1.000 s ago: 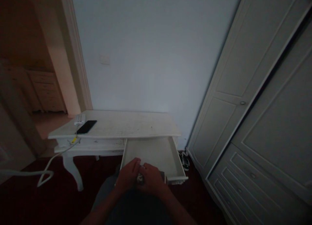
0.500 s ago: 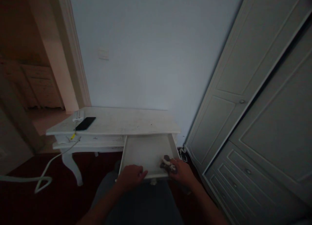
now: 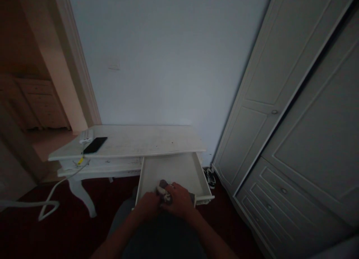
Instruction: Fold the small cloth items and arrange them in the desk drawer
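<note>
A white desk drawer (image 3: pixel 179 169) is pulled out in front of me. Over its front part, my right hand (image 3: pixel 181 201) is closed around a crumpled grey-and-white cloth (image 3: pixel 165 193). Close against it, my left hand (image 3: pixel 150 204) has its fingers curled and meets the cloth's left side; the dim light hides how firmly it grips. Both hands nearly touch, and they cover part of the drawer's front edge.
The white desk (image 3: pixel 146 139) stands against a pale wall. A black phone (image 3: pixel 95 145) and a white power strip (image 3: pixel 86 136) with a cable lie on its left end. Black-and-white shoes (image 3: pixel 209 177) sit beside a tall wardrobe (image 3: pixel 252 139) on the right.
My right hand has carried the cloth left from the drawer's right side to my left hand. The left hand has stayed near the drawer's front left. The view has shifted slightly.
</note>
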{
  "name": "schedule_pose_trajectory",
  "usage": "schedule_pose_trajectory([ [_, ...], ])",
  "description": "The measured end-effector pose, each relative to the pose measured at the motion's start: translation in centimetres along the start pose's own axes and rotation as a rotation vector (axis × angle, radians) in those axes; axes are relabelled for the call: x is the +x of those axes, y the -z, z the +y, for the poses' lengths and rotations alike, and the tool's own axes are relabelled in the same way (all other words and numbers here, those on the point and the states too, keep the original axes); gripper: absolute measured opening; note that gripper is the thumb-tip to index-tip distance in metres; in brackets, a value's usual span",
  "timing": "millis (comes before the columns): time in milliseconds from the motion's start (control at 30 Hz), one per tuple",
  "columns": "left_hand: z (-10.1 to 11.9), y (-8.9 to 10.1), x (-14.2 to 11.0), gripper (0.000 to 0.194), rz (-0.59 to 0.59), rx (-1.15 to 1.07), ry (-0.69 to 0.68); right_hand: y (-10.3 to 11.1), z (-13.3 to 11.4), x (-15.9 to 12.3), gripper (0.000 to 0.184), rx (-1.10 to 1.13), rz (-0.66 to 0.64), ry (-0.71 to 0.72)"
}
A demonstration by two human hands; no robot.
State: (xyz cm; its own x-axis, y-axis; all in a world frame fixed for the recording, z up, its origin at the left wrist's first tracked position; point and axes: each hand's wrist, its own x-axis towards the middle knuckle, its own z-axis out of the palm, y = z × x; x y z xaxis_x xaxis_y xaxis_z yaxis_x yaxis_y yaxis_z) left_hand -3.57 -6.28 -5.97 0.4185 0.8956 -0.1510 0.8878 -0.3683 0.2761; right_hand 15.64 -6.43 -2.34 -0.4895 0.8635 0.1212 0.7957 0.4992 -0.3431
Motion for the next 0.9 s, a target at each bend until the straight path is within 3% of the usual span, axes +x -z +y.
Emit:
schedule_pose_trajectory([
  [133,-0.8,1.0,-1.1,0.048,0.007,0.045,-0.067,1.5,2.0,-0.7,0.057,-0.007,-0.053,0.010],
  [200,-2.1,1.8,-1.5,0.051,0.107,0.043,-0.128,2.9,4.4,-1.6,0.049,-0.011,-0.065,-0.043],
  [267,-3.7,2.6,-1.3,0.048,0.281,0.029,-0.113,4.3,6.9,-2.4,0.042,-0.034,-0.046,-0.135],
  [367,-6.2,3.4,0.4,0.058,0.561,-0.010,0.078,5.5,9.1,-3.2,0.044,-0.099,-0.014,-0.260],
  [433,-7.0,3.7,1.9,0.066,0.635,-0.091,0.268,5.4,9.0,-3.4,0.048,-0.132,-0.009,-0.286],
  [533,-7.2,3.8,3.6,0.066,0.560,-0.249,0.477,3.9,6.1,-2.8,0.054,-0.127,0.009,-0.226],
  [767,-6.6,4.1,3.3,0.054,0.406,-0.326,0.630,-1.9,-5.8,1.4,0.056,-0.040,0.061,0.033],
  [833,-6.5,4.3,3.2,0.050,0.386,-0.328,0.662,-2.6,-7.6,1.9,0.057,-0.015,0.067,0.067],
  [900,-6.6,4.4,3.2,0.047,0.379,-0.330,0.681,-2.6,-7.6,1.7,0.060,0.018,0.063,0.087],
])
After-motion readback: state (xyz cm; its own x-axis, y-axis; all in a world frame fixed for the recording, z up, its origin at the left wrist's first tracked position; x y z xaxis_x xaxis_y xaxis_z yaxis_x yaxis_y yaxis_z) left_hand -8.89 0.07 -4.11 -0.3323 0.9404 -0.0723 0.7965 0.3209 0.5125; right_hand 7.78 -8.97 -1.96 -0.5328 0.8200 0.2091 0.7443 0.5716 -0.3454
